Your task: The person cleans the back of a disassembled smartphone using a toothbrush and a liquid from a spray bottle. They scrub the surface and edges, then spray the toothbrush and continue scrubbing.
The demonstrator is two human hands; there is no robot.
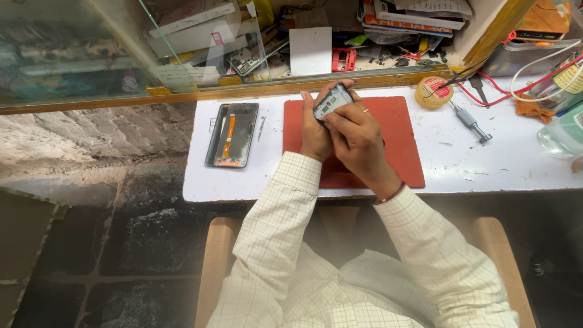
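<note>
Both of my hands hold a small phone part [332, 100], a dark frame with a pale inner face, tilted up above a red work mat [401, 130]. My left hand [314, 130] grips its lower left side. Over the lower right side my right hand [355, 130] closes, fingers pressed on its edge. An opened phone body [233, 134] with orange parts inside lies flat on the white table [449, 161], left of the mat and apart from my hands.
A screwdriver [472, 123] and a round yellow tin [433, 92] lie right of the mat, with red and white cables [534, 70] and a clear bottle [562, 133] beyond. A glass-fronted counter [200, 61] full of boxes and parts runs along the back.
</note>
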